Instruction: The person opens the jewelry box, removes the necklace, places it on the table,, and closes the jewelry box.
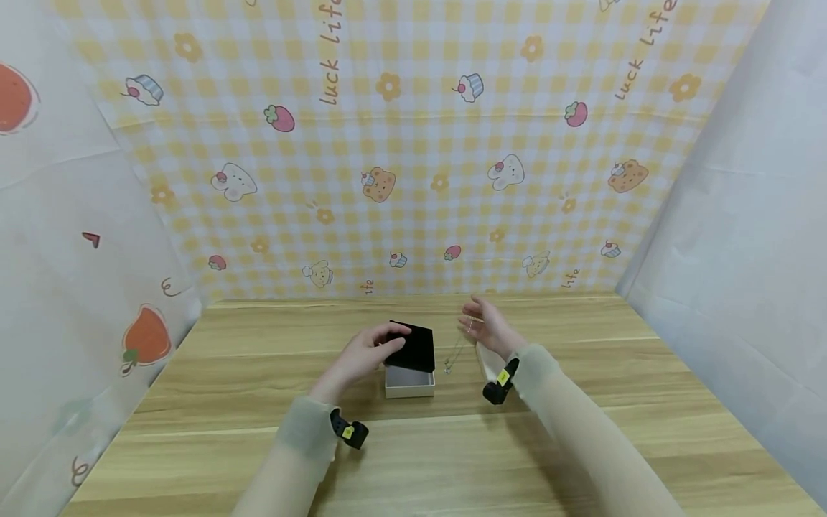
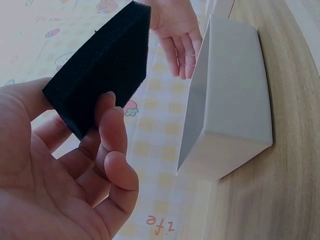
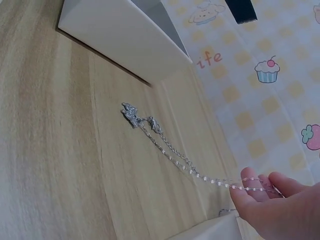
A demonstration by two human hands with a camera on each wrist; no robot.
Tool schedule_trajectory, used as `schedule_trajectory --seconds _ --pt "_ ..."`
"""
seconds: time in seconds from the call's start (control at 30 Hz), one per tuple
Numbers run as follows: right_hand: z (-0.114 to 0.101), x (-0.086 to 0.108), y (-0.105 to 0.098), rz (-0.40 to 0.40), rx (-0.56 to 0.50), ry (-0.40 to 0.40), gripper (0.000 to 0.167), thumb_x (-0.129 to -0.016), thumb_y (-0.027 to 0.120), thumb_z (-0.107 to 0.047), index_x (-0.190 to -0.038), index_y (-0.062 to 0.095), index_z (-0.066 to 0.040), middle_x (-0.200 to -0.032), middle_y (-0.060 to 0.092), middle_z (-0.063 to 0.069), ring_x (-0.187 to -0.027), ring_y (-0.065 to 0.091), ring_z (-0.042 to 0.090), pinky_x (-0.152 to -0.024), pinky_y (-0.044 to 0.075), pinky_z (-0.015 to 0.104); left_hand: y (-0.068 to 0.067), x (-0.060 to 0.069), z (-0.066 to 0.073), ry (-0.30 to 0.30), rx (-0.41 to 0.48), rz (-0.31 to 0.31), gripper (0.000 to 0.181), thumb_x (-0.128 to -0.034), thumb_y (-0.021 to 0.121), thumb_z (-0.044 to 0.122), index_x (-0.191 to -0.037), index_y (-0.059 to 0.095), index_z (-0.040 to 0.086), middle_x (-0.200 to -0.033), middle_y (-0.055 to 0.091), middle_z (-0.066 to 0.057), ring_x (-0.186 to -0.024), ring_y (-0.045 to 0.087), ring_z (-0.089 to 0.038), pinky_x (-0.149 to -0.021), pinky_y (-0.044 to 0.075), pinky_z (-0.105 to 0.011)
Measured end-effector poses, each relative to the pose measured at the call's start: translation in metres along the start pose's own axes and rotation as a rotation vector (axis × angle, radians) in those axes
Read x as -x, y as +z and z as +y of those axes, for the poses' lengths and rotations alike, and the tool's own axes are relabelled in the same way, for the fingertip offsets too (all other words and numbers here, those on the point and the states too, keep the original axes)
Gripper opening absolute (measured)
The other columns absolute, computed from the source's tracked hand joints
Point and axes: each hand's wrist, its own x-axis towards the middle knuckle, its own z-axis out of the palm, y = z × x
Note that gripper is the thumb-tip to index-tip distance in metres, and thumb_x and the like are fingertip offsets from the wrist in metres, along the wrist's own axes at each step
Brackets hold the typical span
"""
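Note:
My left hand [image 1: 368, 353] pinches a square black foam pad [image 1: 416, 350] between thumb and fingers. The pad is tilted above an uncovered white box [image 1: 410, 391], whose pale grey inside shows in the head view. To the right, my right hand [image 1: 489, 329] has its fingers extended and slightly bent. A thin silver chain necklace [image 3: 170, 157] lies across those fingers and slopes down to the left. Its sparkling pendant [image 3: 131, 115] and clasp [image 3: 154, 125] hang at the lower end; whether they touch the table I cannot tell.
Beneath my right hand lies a flat cream-white piece [image 1: 489, 362], partly hidden by the wrist; it may be the box's lid. The wooden table [image 1: 271, 373] ends at a yellow checked cloth [image 1: 413, 215] behind, with white cloth at both sides.

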Motion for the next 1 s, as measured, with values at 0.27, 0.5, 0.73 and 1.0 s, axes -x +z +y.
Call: schedule_trajectory --seconds 0.27,0.5,0.73,1.0 --pt "-0.006 -0.002 -0.004 0.020 -0.054 0.027 0.057 -0.104 0.038 -0.031 -0.147 0.026 0.005 -0.129 0.043 0.014 -0.139 0.028 0.032 -0.112 0.027 0.041 0.000 0.000 0.000 0.004 0.002 -0.010 0.028 -0.0985 0.057 0.019 -0.124 0.064 0.009 -0.094 0.061 -0.007 -0.075 0.052 -0.018 -0.068 0.051 -0.044" --pt "-0.008 -0.001 -0.009 0.005 -0.048 0.007 0.058 -0.105 0.036 -0.032 -0.147 0.025 0.006 -0.134 0.040 0.016 -0.138 0.031 0.032 -0.112 0.028 0.038 0.000 0.001 -0.002 0.009 -0.005 -0.012 0.029 -0.0988 0.057 0.021 -0.124 0.064 0.009 -0.100 0.062 -0.007 -0.076 0.052 -0.019 -0.065 0.051 -0.040" --pt "-0.006 -0.004 -0.016 -0.018 -0.023 -0.009 0.060 -0.105 0.035 -0.033 -0.149 0.023 0.006 -0.134 0.042 0.016 -0.139 0.031 0.034 -0.113 0.027 0.041 0.000 0.002 -0.001 0.010 -0.009 -0.016 0.029 -0.0987 0.057 0.019 -0.125 0.063 0.009 -0.100 0.062 -0.007 -0.076 0.052 -0.019 -0.066 0.051 -0.044" --pt "-0.008 -0.006 -0.019 0.031 -0.068 -0.022 0.058 -0.105 0.036 -0.028 -0.149 0.020 0.006 -0.153 0.019 0.022 -0.139 0.029 0.035 -0.113 0.027 0.037 0.002 0.001 -0.002 0.013 -0.003 -0.027 0.029 -0.0987 0.057 0.021 -0.125 0.063 0.009 -0.105 0.062 -0.007 -0.077 0.053 -0.018 -0.070 0.052 -0.049"
